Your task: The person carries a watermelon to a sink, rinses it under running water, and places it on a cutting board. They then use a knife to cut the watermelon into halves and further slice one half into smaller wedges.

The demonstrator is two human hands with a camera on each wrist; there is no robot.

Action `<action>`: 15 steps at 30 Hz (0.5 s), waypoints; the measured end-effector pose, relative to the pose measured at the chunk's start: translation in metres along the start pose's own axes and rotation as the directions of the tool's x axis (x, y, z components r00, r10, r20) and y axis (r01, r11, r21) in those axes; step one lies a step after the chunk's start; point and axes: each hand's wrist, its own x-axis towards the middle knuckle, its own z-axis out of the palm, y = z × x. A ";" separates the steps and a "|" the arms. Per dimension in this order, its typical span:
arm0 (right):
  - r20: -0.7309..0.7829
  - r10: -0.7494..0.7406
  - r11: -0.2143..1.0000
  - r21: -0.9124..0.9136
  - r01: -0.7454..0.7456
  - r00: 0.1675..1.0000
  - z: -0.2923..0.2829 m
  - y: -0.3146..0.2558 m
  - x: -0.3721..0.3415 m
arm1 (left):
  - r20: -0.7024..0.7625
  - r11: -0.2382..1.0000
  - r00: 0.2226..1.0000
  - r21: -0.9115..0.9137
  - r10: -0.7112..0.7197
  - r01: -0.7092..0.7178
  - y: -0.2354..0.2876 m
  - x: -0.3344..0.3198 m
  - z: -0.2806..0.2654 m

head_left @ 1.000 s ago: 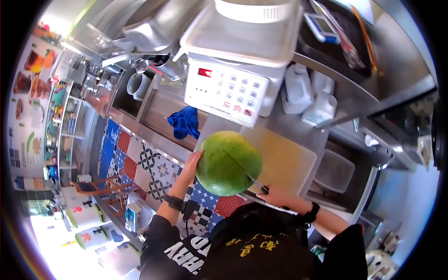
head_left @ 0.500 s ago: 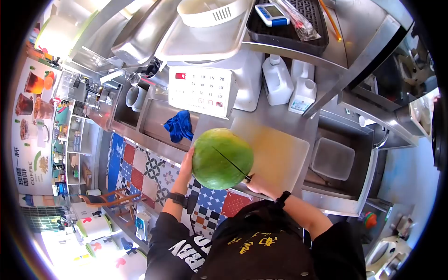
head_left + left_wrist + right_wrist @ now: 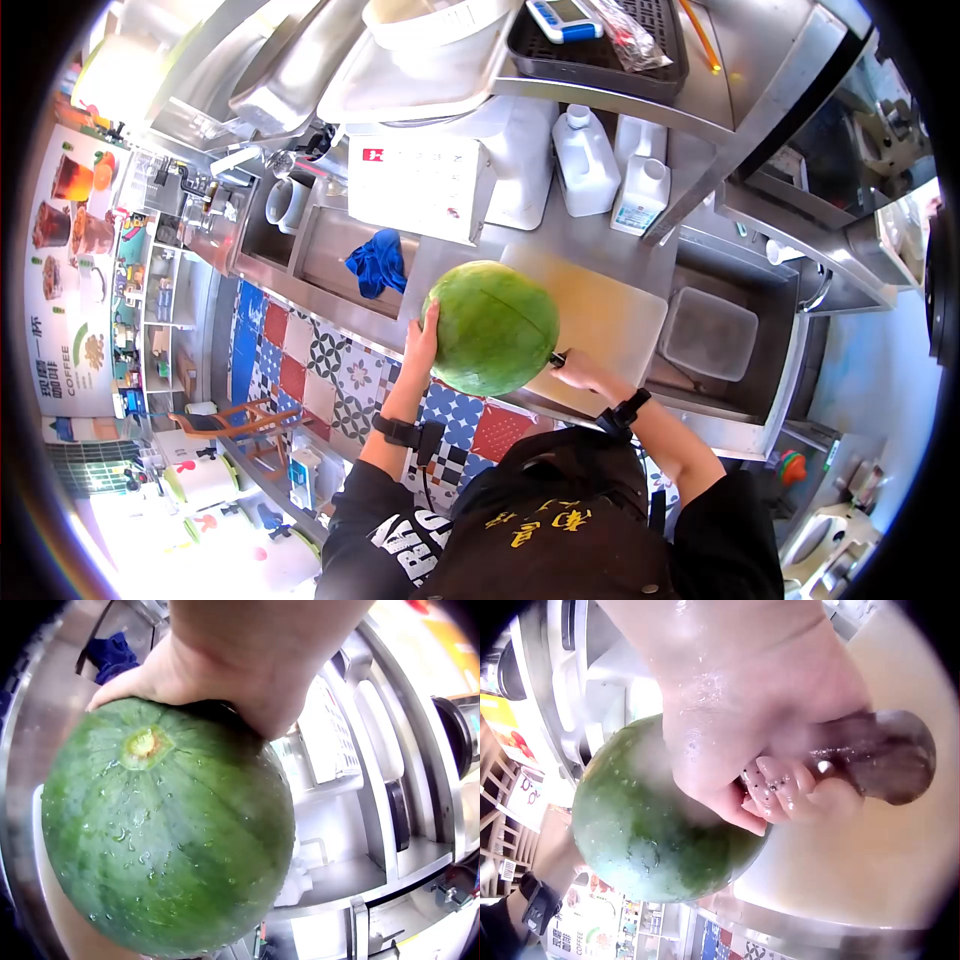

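A large green watermelon [image 3: 490, 325] sits at the near left part of a pale cutting board [image 3: 620, 310]. Against its left side rests my left hand [image 3: 422, 340], its thumb lying along the rind. The left wrist view shows wet drops on the rind and a round pale stem scar [image 3: 144, 744]. My right hand [image 3: 578, 370] grips a knife by its dark handle [image 3: 896, 754], close at the melon's right side. A thin dark cut line [image 3: 533, 313] runs over the rind near there. The blade is hidden from view.
Behind the board stand a white scale [image 3: 415, 185] with a keypad and several white jugs [image 3: 585, 165]. On the left, a blue cloth [image 3: 378, 263] lies in a shallow steel basin. To the right, a sink holds a clear plastic tub [image 3: 710, 335]. A shelf overhangs the back.
The watermelon has turned, so the dark line on it has shifted toward its right side. The left thumb has come up onto the rind. The right hand stays on the knife handle.
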 end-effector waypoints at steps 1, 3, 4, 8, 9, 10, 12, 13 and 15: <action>0.022 0.009 1.000 0.025 -0.009 1.000 -0.009 0.000 -0.007 | 0.002 1.000 1.000 -0.006 -0.002 0.002 0.011 -0.011 0.006; 0.112 0.054 0.997 0.051 -0.060 0.992 -0.026 0.003 -0.017 | 0.005 1.000 1.000 -0.023 -0.004 0.004 0.028 -0.029 0.019; 0.179 0.089 0.994 0.050 -0.099 0.980 -0.034 0.007 -0.020 | 0.008 0.998 0.999 0.044 0.041 -0.041 0.024 -0.027 0.024; 0.115 -0.268 0.960 -0.055 0.276 0.957 -0.053 0.049 -0.022 | 0.044 0.950 0.983 0.251 0.181 -0.186 0.013 -0.034 0.041; 0.109 -0.255 0.913 0.353 0.203 0.961 -0.055 0.065 -0.016 | 0.055 0.933 0.977 0.289 0.206 -0.213 0.015 -0.039 0.045; 0.117 -0.241 0.709 0.699 0.093 0.964 -0.052 0.083 -0.006 | 0.048 0.942 0.977 0.256 0.210 -0.215 0.015 -0.044 0.047; 0.079 -0.166 0.427 0.904 -0.001 0.983 -0.054 0.100 0.015 | 0.032 0.925 0.961 0.262 0.275 -0.274 0.007 -0.050 0.047; 0.063 -0.142 0.445 0.895 0.007 0.988 -0.055 0.101 0.027 | 0.027 0.914 0.950 0.267 0.310 -0.305 0.002 -0.051 0.045; 0.036 -0.088 0.475 0.880 0.010 0.995 -0.050 0.093 0.047 | 0.069 0.926 0.947 0.196 0.315 -0.323 -0.011 -0.048 0.037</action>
